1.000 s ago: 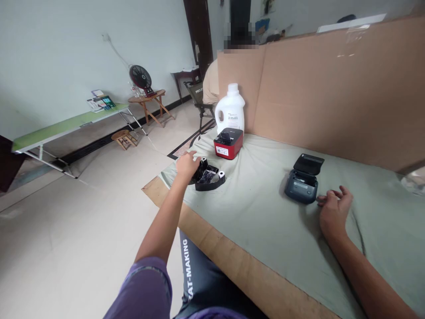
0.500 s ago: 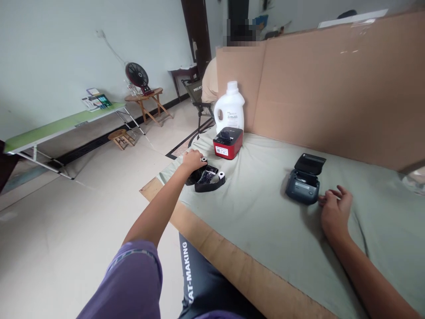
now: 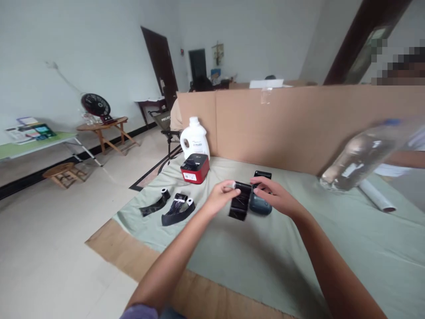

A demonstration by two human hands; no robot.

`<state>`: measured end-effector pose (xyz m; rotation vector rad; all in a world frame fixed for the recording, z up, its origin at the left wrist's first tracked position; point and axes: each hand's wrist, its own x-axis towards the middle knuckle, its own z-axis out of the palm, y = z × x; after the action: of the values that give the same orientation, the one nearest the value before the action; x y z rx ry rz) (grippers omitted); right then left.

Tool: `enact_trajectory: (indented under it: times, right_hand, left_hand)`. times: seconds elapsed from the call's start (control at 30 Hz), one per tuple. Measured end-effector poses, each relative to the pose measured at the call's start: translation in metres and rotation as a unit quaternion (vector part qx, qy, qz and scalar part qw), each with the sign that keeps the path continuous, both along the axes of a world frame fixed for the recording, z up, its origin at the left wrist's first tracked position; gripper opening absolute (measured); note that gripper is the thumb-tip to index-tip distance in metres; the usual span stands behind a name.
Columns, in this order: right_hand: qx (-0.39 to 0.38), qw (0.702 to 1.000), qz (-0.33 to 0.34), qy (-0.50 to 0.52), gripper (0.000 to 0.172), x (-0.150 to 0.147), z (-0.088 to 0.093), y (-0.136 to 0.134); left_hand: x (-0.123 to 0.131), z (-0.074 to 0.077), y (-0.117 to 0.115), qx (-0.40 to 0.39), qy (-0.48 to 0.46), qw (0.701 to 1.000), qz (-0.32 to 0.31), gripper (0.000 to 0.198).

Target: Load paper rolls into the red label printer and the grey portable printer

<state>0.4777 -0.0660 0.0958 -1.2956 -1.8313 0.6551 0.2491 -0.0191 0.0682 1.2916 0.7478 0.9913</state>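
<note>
My left hand [image 3: 221, 197] and my right hand [image 3: 272, 194] hold a black ribbon roll [image 3: 239, 202] between them, each pinching one end; the black film hangs down from its white cores. Right behind the roll sits a dark blue label printer [image 3: 260, 202] with its lid up, on the grey-green cloth [image 3: 252, 248]. Two more black ribbon rolls [image 3: 176, 209] lie on the cloth to the left. A red label printer [image 3: 195, 168] stands further back, with a white jug [image 3: 194, 138] behind it.
A brown cardboard wall [image 3: 299, 124] runs along the far side of the table. At the right, another person's arm holds a clear plastic bottle [image 3: 361, 155] over the cloth, above a white tube [image 3: 376, 195]. A fan [image 3: 95, 105], low tables and a stool stand on the floor to the left.
My left hand has carried a ribbon roll from the pile over to the blue printer, and my right hand has come up off the cloth to grip it. The view swung right.
</note>
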Motion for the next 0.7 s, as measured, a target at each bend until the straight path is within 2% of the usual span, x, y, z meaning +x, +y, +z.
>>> enact_trajectory:
  times: [0.07,0.13,0.2,0.27,0.33,0.4,0.53,0.7]
  right_hand:
    - [0.0,0.998,0.027,-0.054,0.035,0.002,0.015,0.011]
    - [0.012,0.996,0.024,-0.088,0.034,0.01,0.015,0.022]
    - [0.006,0.993,0.024,-0.118,0.032,0.022,0.006,0.032]
    - [-0.018,0.987,0.008,-0.158,0.029,0.036,-0.009,0.04]
    - [-0.034,0.98,-0.045,-0.193,0.029,0.05,-0.023,0.046]
    - [-0.037,0.974,-0.091,-0.206,0.03,0.061,-0.034,0.052]
    - [-0.049,0.97,-0.092,-0.22,0.029,0.068,-0.05,0.062]
    - [-0.07,0.95,-0.114,-0.282,0.03,0.054,-0.066,0.069]
  left_hand:
    - [0.04,-0.008,0.005,0.003,-0.05,0.998,-0.048,0.055]
    - [0.064,-0.018,0.015,0.007,-0.082,0.995,-0.06,0.056]
    - [0.076,-0.03,0.022,-0.008,-0.079,0.996,-0.05,0.059]
    - [0.082,-0.045,0.02,-0.039,-0.047,0.997,-0.041,0.072]
    - [0.087,-0.059,0.009,-0.071,-0.012,0.996,-0.046,0.094]
    - [0.092,-0.069,-0.009,-0.081,0.008,0.995,-0.063,0.106]
    - [0.101,-0.076,-0.039,-0.074,0.015,0.996,-0.047,0.09]
    - [0.104,-0.09,-0.049,-0.103,0.023,0.994,-0.019,0.068]
